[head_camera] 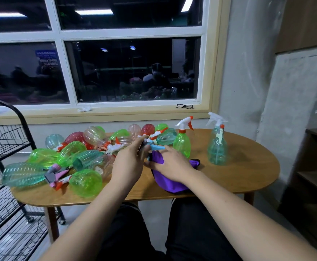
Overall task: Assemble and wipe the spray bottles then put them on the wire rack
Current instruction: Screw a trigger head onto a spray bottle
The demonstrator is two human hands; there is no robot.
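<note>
my left hand is curled round the left end of a blue spray head, fingers closed on it just above the middle of the table. the spray head lies with its long axis running left to right, and its blue tip points right, passing over the knuckles of my right hand. my right hand is closed on the purple cloth, thumb and fingers bunching a fold of it up against the lower part of the spray head. the rest of the cloth hangs under my wrist and rests on the near edge of the table. i cannot tell what, if anything, is wrapped inside the fold.

left of my hands is a pile of bottles, green, teal, red and clear, all on their sides and pointing different ways, with loose spray heads mixed in. the nearest teal bottle lies left to right with its neck toward the right.

to the right, two assembled bottles stand upright, long axis vertical. the green bottle stands just beyond my right hand, its nozzle pointing right. the teal bottle stands further right, well apart from it.

the wire rack stands at the far left, beside the table. a pair of glasses lies on the window sill behind.
</note>
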